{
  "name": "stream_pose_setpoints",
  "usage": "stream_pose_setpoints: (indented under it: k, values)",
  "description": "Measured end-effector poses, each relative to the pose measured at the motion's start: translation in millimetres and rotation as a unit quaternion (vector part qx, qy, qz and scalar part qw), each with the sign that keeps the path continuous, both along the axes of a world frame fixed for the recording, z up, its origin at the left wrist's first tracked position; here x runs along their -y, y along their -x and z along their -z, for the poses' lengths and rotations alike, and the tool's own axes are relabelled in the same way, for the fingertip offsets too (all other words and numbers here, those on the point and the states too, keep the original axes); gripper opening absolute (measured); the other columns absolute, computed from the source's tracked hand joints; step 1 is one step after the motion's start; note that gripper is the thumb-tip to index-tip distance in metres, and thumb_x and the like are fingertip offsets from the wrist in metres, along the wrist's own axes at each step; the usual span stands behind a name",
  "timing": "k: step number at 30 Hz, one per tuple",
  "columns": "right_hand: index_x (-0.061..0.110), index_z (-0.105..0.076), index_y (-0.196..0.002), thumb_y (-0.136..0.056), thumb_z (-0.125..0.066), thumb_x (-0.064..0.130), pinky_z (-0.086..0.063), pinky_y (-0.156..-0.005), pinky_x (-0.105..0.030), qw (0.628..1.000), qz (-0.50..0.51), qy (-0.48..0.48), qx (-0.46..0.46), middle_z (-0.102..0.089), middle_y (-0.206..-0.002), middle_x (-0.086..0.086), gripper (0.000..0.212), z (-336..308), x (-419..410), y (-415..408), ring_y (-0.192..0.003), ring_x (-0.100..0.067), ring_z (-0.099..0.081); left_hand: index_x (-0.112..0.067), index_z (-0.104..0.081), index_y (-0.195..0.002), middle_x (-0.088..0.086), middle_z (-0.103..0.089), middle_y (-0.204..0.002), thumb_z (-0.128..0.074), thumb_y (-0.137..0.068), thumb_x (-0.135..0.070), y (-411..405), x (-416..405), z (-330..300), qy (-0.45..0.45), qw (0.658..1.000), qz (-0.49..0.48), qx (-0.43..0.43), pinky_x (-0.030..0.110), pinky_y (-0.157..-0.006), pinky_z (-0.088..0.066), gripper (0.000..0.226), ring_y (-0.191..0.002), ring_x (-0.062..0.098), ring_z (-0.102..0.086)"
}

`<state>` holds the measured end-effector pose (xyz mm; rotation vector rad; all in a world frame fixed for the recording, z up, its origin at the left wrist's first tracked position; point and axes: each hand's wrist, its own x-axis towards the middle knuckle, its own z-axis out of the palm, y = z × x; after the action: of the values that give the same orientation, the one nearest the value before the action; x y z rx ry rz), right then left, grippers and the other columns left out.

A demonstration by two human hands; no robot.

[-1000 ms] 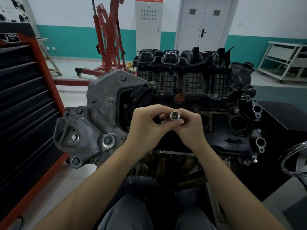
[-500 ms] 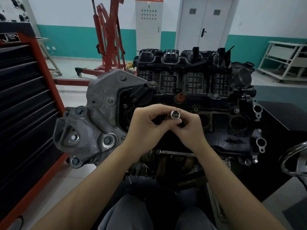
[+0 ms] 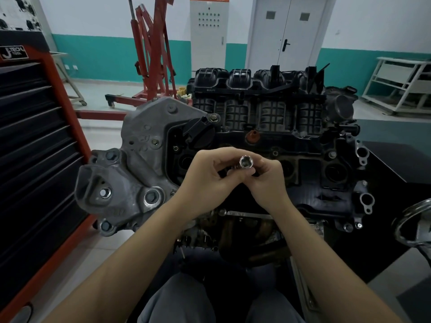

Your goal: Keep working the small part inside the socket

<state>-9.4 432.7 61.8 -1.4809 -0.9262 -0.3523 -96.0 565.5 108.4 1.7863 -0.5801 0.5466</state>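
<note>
A shiny metal socket (image 3: 246,162) points its open end toward me, held up between both hands above a car engine (image 3: 263,127). My left hand (image 3: 205,176) curls its fingers round the part of the tool behind the socket. My right hand (image 3: 265,180) pinches the socket from the right side with curled fingers. What the socket sits on is mostly hidden by the fingers. A grey cast cover (image 3: 130,173) with several bolts forms the engine's left end.
A black and red tool cabinet (image 3: 35,159) stands close on the left. A red engine hoist (image 3: 151,57) and a grey electrical cabinet (image 3: 208,33) are behind. A white rack (image 3: 401,87) is at the right, a chrome rim (image 3: 412,227) at the right edge.
Both hands stay together over the engine; the socket has shifted slightly upward and to the right between the fingers.
</note>
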Motion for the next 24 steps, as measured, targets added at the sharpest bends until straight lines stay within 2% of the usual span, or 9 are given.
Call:
stream_pose_setpoints:
  k: [5,7,9,11,14,18,19,21,24]
  values:
    - [0.015,-0.072,-0.09,-0.076,-0.075,0.009,-0.057,-0.077,-0.042,0.999,-0.01,-0.023,-0.028,-0.074,-0.088,-0.001,0.016,1.4,-1.7,-1.2,-0.085,-0.024,-0.071,-0.005,-0.074,-0.096,0.004,-0.074,-0.093,-0.079,-0.076,-0.003,0.3,2.1,-1.7,-0.003,0.998,-0.057,0.034,0.037,-0.088,-0.056,0.021,-0.093,0.016,-0.07]
    - [0.013,-0.071,-0.095,-0.079,-0.074,0.01,-0.056,-0.079,-0.036,1.0,-0.004,-0.009,-0.009,-0.074,-0.091,0.002,0.017,0.9,-0.8,-0.6,-0.088,-0.019,-0.071,-0.007,-0.075,-0.093,0.001,-0.075,-0.09,-0.079,-0.076,-0.004,0.4,2.2,-1.8,0.0,0.996,-0.075,0.04,0.036,-0.086,-0.056,0.017,-0.09,0.013,-0.071]
    - [0.019,-0.068,-0.099,-0.081,-0.07,0.016,-0.052,-0.08,-0.023,1.0,-0.003,0.01,0.01,-0.072,-0.092,0.015,0.019,-1.0,0.8,0.7,-0.091,-0.008,-0.069,-0.007,-0.074,-0.097,0.002,-0.075,-0.094,-0.075,-0.079,-0.002,0.4,1.8,-1.7,0.001,0.997,-0.064,0.032,0.035,-0.088,-0.056,0.019,-0.094,0.014,-0.07]
    - [0.024,-0.066,-0.098,-0.082,-0.066,0.02,-0.051,-0.079,-0.019,1.0,0.0,0.022,0.009,-0.071,-0.089,0.02,0.017,-2.5,1.0,2.1,-0.089,-0.004,-0.068,-0.005,-0.072,-0.105,0.007,-0.074,-0.1,-0.071,-0.082,0.002,0.8,0.2,-1.5,0.003,0.999,-0.028,0.016,0.035,-0.091,-0.055,0.024,-0.099,0.016,-0.07]
    - [0.014,-0.07,-0.095,-0.08,-0.071,0.016,-0.054,-0.078,-0.026,1.0,0.014,0.006,-0.007,-0.072,-0.088,0.006,0.015,-0.3,-0.6,1.1,-0.086,-0.011,-0.07,-0.002,-0.069,-0.109,0.013,-0.072,-0.104,-0.07,-0.083,0.005,1.8,-1.1,-1.3,0.008,1.0,0.001,0.003,0.04,-0.093,-0.054,0.028,-0.102,0.022,-0.069]
    - [0.007,-0.071,-0.092,-0.076,-0.074,0.001,-0.057,-0.078,-0.045,1.0,0.015,-0.003,-0.023,-0.073,-0.088,-0.008,0.018,1.7,-2.2,-0.6,-0.084,-0.025,-0.071,-0.005,-0.073,-0.095,0.005,-0.074,-0.092,-0.08,-0.074,-0.003,2.5,-0.7,-1.0,-0.006,0.996,-0.073,0.046,0.038,-0.086,-0.056,0.022,-0.092,0.016,-0.07]
    - [0.009,-0.07,-0.093,-0.076,-0.075,0.002,-0.057,-0.079,-0.044,1.0,0.015,-0.002,-0.016,-0.073,-0.089,-0.005,0.019,1.2,-1.7,0.0,-0.086,-0.023,-0.071,-0.006,-0.074,-0.094,0.003,-0.074,-0.091,-0.08,-0.074,-0.003,2.4,-0.7,-0.3,-0.008,0.995,-0.078,0.053,0.037,-0.085,-0.056,0.02,-0.09,0.015,-0.07]
    - [0.017,-0.068,-0.099,-0.079,-0.074,0.008,-0.054,-0.08,-0.029,1.0,0.011,0.006,0.005,-0.073,-0.093,0.009,0.022,-0.8,0.0,1.2,-0.09,-0.013,-0.069,-0.006,-0.074,-0.097,0.004,-0.074,-0.094,-0.075,-0.079,0.0,1.5,-1.0,0.4,-0.01,0.997,-0.065,0.051,0.036,-0.087,-0.055,0.019,-0.094,0.015,-0.07]
    - [0.022,-0.065,-0.101,-0.082,-0.069,0.013,-0.048,-0.079,-0.014,1.0,0.01,0.024,0.017,-0.07,-0.09,0.024,0.021,-2.1,1.2,2.4,-0.091,0.0,-0.067,-0.004,-0.069,-0.109,0.012,-0.072,-0.103,-0.067,-0.083,0.003,1.8,-2.8,0.7,0.013,1.0,-0.002,0.019,0.035,-0.094,-0.053,0.027,-0.103,0.02,-0.068]
